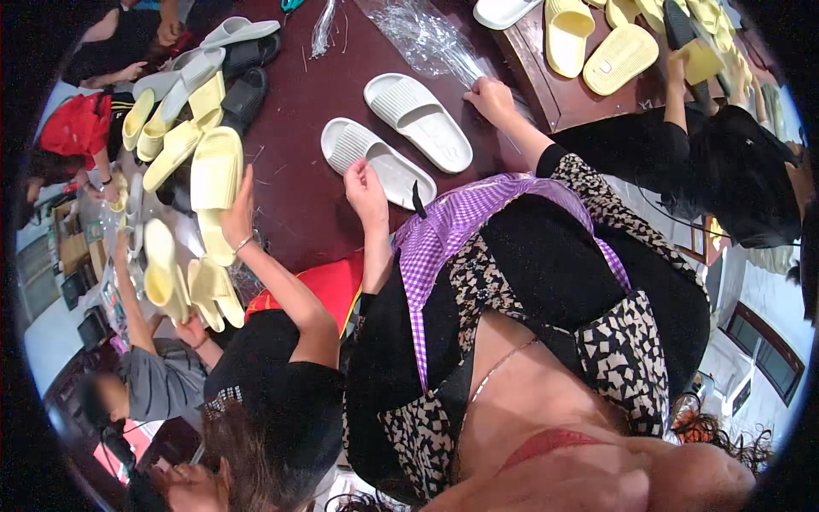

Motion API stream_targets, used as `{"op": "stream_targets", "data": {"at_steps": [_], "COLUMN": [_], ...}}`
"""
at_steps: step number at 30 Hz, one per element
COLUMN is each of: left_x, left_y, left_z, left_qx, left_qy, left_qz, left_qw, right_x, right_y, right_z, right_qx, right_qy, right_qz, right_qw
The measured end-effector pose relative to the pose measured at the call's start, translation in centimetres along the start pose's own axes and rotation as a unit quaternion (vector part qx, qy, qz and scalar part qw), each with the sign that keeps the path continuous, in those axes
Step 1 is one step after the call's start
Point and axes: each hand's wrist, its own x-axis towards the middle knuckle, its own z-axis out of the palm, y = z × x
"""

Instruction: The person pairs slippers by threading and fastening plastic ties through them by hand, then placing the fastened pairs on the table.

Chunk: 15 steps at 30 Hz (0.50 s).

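Two white slippers lie side by side on the dark red table (299, 196). My left hand (367, 186) grips the near edge of the closer white slipper (375, 158). The second white slipper (420, 121) lies just beyond it, sole ribs facing up. My right hand (490, 96) is curled at the end of a clear plastic bag (426, 38) that stretches away across the table, right beside the second slipper. My chest, in a black patterned top and purple checked apron, fills the lower middle of the view.
A person in black at my left lifts a pale yellow slipper (216, 171) beside a heap of yellow slippers (171, 128). Black slippers (246, 94) lie beyond it. At the upper right, a wooden table (546, 85) carries yellow slippers (618, 58) beside another person in black (725, 162).
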Motion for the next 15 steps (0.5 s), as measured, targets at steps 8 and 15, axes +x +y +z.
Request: {"op": "stream_targets", "data": {"at_steps": [8,15], "left_x": [-1.1,-1.0], "left_y": [1.8,2.6], "left_z": [0.3,0.3], "left_qx": [-0.019,-0.017], "left_qy": [-0.013,-0.055], "left_qz": [-0.022,-0.052], "left_qw": [1.0,0.997], "right_x": [0.8,1.0], "right_y": [2.0,3.6], "right_z": [0.2,-0.9], "right_qx": [0.076,0.299], "right_qy": [-0.015,-0.144], "right_qz": [0.06,0.18], "right_qw": [0.995,0.926]}}
